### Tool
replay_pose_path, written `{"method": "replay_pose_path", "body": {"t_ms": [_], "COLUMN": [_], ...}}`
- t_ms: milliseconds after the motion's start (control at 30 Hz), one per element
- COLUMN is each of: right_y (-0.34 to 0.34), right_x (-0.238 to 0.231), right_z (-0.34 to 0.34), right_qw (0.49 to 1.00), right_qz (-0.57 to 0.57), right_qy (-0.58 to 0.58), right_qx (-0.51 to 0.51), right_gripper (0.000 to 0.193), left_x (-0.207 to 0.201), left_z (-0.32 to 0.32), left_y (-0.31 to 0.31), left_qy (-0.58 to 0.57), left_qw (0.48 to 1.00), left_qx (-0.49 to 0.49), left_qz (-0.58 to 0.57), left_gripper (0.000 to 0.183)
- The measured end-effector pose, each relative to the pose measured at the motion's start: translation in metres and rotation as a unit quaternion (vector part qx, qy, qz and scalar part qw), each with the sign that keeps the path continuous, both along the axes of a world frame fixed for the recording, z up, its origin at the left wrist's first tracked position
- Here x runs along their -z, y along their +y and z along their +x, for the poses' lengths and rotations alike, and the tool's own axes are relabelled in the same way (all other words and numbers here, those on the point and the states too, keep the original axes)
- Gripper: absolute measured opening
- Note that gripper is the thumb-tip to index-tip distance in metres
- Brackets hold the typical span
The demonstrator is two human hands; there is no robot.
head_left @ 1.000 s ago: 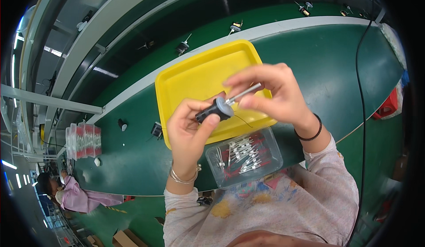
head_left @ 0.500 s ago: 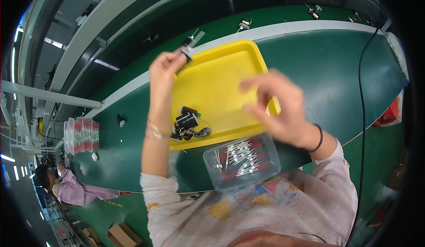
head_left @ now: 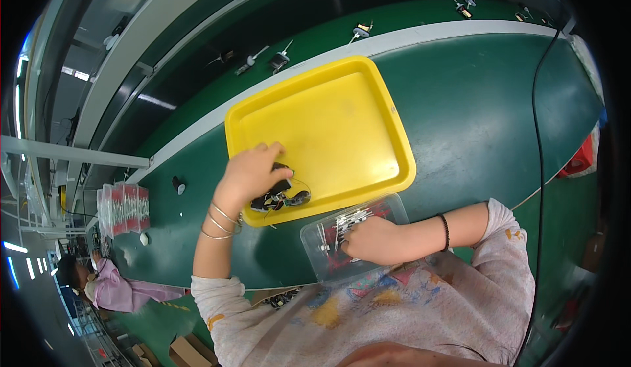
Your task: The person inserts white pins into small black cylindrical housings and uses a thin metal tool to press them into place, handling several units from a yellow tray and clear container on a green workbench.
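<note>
My left hand is at the near left corner of the yellow tray, its fingers curled around a black cylindrical part. Beside it in the same corner lie more small black parts with a thin wire. My right hand is down in a clear plastic box, with curled fingers among thin white-tipped rods. Its fingertips are hidden, so what they pinch does not show. The box stands against the tray's near edge, close to my body.
Beyond a pale rail, a green strip carries rod-fitted parts. Stacked clear boxes stand left, near a small black part. A black cable crosses the table's right side. Another person in pink is at far left.
My left hand has let go of the black rod-fitted part, now on the green strip, and moved down to the parts in the tray. My right hand has dropped into the clear box.
</note>
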State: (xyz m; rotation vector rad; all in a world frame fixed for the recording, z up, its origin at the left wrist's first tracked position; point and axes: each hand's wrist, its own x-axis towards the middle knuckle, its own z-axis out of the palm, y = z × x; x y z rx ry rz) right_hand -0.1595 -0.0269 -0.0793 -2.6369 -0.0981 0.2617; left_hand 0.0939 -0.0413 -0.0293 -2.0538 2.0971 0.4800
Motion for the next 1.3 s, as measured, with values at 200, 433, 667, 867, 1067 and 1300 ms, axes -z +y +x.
{"method": "replay_pose_path", "body": {"t_ms": [200, 433, 667, 867, 1067, 1300], "right_y": [-0.008, -0.039, -0.077, -0.087, -0.094, -0.089], "right_x": [-0.003, -0.053, -0.086, -0.081, -0.069, -0.086], "right_z": [0.004, 0.005, 0.02, 0.023, 0.026, 0.02], "right_qw": [0.997, 0.926, 0.653, 0.532, 0.529, 0.642], "right_qz": [0.052, 0.364, 0.705, 0.796, 0.808, 0.67], "right_qy": [-0.05, -0.057, -0.245, -0.275, -0.246, -0.309], "right_qx": [0.029, 0.081, 0.131, 0.082, 0.081, 0.208], "right_gripper": [0.013, 0.017, 0.014, 0.017, 0.021, 0.021], "left_x": [0.007, -0.015, -0.025, -0.026, -0.031, -0.03], "left_z": [0.007, -0.015, -0.055, -0.066, -0.064, -0.063], "left_y": [0.021, 0.018, 0.019, 0.024, 0.023, 0.03], "left_qy": [0.029, 0.356, 0.687, 0.598, 0.294, 0.662], "left_qw": [0.997, 0.859, 0.68, 0.764, 0.841, 0.639], "left_qx": [-0.037, -0.163, -0.114, -0.088, -0.018, -0.088], "left_qz": [-0.065, -0.33, -0.228, -0.225, -0.455, -0.382], "left_gripper": [0.017, 0.011, 0.016, 0.04, 0.024, 0.045]}}
